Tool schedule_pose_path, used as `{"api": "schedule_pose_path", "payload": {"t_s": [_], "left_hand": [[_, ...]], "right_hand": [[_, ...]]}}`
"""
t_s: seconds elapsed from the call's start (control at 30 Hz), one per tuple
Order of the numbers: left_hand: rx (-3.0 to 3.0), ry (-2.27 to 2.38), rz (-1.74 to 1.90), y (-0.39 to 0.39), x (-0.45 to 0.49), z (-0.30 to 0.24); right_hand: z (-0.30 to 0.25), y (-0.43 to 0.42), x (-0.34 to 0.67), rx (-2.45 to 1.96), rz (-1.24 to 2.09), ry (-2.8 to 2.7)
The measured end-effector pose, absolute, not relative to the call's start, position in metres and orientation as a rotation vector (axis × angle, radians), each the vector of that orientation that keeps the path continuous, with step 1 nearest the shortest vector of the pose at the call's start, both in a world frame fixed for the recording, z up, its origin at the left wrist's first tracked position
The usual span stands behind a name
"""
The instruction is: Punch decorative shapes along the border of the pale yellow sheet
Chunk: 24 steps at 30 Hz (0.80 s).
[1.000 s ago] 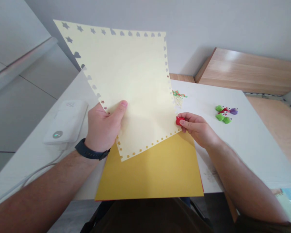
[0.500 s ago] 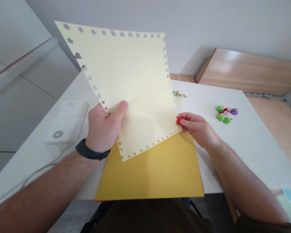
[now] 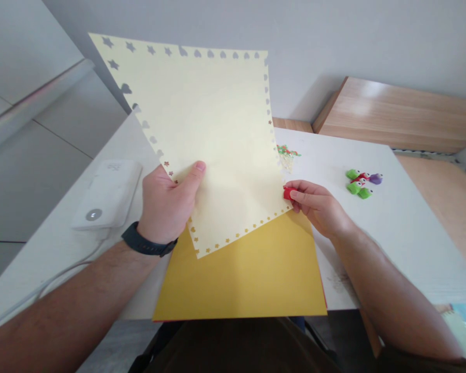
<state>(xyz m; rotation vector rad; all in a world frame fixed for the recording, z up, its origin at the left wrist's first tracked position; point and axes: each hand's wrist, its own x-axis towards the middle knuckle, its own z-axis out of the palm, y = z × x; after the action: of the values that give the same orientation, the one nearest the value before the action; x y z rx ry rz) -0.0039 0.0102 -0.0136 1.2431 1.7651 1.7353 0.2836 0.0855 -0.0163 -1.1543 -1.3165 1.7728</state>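
My left hand (image 3: 165,204) grips a pale yellow sheet of paper (image 3: 213,134) by its left edge and holds it up, tilted, above the table. Small stars and hearts are punched out all along the sheet's borders. My right hand (image 3: 316,204) pinches a small red paper punch (image 3: 287,193) against the sheet's right edge, near the lower corner. A black watch sits on my left wrist.
A darker yellow sheet (image 3: 244,280) lies flat on the white table (image 3: 404,228), over its front edge. Several small green, red and purple punches (image 3: 360,183) sit at the right. Punched confetti (image 3: 288,153) lies behind the paper. A white device (image 3: 106,194) with a cable rests at left.
The pale sheet has shifted very slightly; both hands stay almost where they were.
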Motion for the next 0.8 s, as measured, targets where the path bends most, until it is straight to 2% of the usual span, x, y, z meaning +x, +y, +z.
{"api": "schedule_pose_path", "payload": {"t_s": [0.8], "left_hand": [[1.243, 1.786, 1.688, 0.0092, -0.0052, -0.0133]], "right_hand": [[-0.0121, 0.0843, 0.2821, -1.184, 1.759, -1.316]]}}
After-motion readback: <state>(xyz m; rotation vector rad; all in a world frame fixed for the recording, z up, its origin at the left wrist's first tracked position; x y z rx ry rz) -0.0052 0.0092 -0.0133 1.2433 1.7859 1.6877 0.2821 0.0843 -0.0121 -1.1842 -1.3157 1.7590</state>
